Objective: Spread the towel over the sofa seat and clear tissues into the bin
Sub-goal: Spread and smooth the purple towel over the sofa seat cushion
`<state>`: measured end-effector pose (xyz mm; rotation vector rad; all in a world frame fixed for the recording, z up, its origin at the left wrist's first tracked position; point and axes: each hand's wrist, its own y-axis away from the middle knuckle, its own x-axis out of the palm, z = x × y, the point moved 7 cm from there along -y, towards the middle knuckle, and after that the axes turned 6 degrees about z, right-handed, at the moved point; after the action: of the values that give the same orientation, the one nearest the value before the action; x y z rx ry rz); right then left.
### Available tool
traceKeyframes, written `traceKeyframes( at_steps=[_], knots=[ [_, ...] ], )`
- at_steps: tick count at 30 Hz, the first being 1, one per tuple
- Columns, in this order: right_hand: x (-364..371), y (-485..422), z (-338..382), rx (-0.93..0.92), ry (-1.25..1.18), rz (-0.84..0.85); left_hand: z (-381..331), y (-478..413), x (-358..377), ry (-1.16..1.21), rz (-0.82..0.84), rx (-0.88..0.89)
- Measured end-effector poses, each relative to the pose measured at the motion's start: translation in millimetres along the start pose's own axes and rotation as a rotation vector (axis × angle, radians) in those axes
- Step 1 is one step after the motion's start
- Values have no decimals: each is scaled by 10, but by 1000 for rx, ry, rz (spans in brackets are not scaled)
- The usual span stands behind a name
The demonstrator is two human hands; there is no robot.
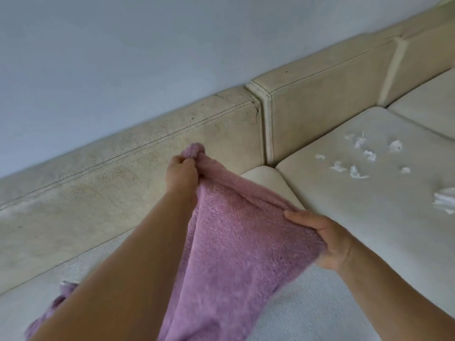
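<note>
Backrest [98,183]: cracked cream covering, running from 9 o'clock up toward 2 o'clock of the view, flat against a grey-blue wall [123,57].

Towel [234,242]: mauve terry, held up off the sofa seat [307,306] between your two hands. One loose end shows past your left forearm at 7 o'clock, low near the seat; contact there cannot be judged. The main sheet hangs down to 6 o'clock and leaves the frame.

Left hand [183,174]: just above centre, near the backrest. Your fingers are curled tight round a bunched corner of the towel, and a tuft of it stands out above your knuckles at 12 o'clock of the hand.

Right hand [325,242]: at 4 o'clock from the left hand. Your thumb lies along the top of the towel's edge with the other fingers folded beneath, pinching the cloth. The edge between both hands is drawn fairly taut.

Tissues [359,156]: small white scraps scattered on the next cushion at 2 o'clock, well apart from the towel. A larger white wad [445,200] lies at 3 o'clock, cut by the frame edge.
</note>
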<state>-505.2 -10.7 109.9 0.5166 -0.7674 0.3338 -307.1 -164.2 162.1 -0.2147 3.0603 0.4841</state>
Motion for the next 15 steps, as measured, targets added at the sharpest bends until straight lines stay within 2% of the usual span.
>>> traceKeyframes(
  at_steps=[6,8,10,11,15],
  knots=[
    [-740,125,572,-43,-18,-11,-127,-190,969,-50,129,111],
    [-1215,99,585,28,176,-230,20,-260,1279,-126,181,88],
    [-1751,139,507,170,504,-496,292,-280,1588,-238,273,-17],
    [-1937,167,440,250,620,-562,442,-284,1682,-285,297,-79],
    [-2556,235,228,472,847,-550,1130,-290,1951,-492,308,-259]
  ],
)
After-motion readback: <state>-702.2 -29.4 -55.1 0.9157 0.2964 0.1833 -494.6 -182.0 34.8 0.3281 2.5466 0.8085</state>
